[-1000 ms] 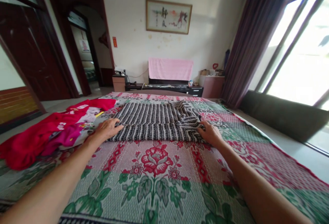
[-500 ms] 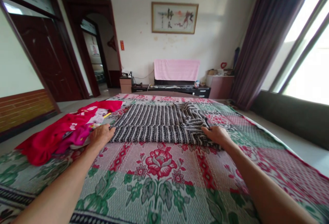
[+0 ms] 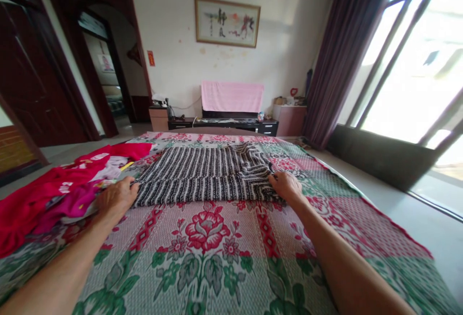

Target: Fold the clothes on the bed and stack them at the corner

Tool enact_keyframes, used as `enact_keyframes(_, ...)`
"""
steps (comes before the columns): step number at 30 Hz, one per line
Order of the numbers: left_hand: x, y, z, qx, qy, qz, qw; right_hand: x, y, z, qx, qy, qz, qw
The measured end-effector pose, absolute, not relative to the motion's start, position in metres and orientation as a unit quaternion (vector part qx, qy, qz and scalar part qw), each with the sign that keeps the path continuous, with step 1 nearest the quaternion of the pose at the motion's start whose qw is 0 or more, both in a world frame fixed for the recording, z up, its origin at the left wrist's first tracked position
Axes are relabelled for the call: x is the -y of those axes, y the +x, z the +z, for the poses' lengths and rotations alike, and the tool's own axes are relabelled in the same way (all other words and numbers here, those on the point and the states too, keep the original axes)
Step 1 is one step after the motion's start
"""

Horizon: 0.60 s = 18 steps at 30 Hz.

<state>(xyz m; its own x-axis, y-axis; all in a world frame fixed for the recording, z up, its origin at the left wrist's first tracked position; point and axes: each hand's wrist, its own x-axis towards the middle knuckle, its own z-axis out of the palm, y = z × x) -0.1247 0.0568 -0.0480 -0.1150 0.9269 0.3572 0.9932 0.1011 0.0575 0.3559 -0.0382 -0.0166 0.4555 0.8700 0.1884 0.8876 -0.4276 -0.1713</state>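
A black-and-white striped garment point(image 3: 206, 172) lies spread flat across the far middle of a floral bedspread point(image 3: 213, 257). My left hand point(image 3: 115, 198) is at the garment's near left corner, fingers curled onto its edge. My right hand point(image 3: 286, 185) pinches the near right corner, where the cloth is bunched into folds. Both arms stretch forward over the bedspread.
A heap of red and pink clothes point(image 3: 47, 199) lies to the left of the striped garment. Beyond the bed stand a low dark cabinet point(image 3: 231, 124) with a pink cloth over it, a doorway at left, and a dark curtain point(image 3: 336, 59) beside a big window at right.
My left hand slid from resting on the garment's left side to gripping its near left corner. My right hand stayed on the right corner. The camera swung right, then back left.
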Motion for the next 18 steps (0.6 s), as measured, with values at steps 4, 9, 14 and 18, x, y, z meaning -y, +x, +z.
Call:
enact_keyframes(4, -0.059, -0.13, -0.046, 0.735, -0.659, -0.121, 0.105, 0.04, 0.363, -0.015, 0.517, -0.849, -0.017, 0.109)
enact_keyframes(9, -0.062, -0.133, -0.042, 0.747, -0.65, -0.116, 0.083, 0.039, 0.371, -0.017, 0.502, -0.861, 0.015, 0.083)
enact_keyframes(14, -0.056, -0.125, -0.035, 0.756, -0.64, -0.109, 0.082, 0.042, 0.387, -0.009, 0.51, -0.853, 0.04, 0.101)
enact_keyframes(18, -0.055, -0.115, -0.033, 0.704, -0.673, -0.148, 0.176, 0.044, 0.396, 0.002, 0.472, -0.856, -0.03, 0.21)
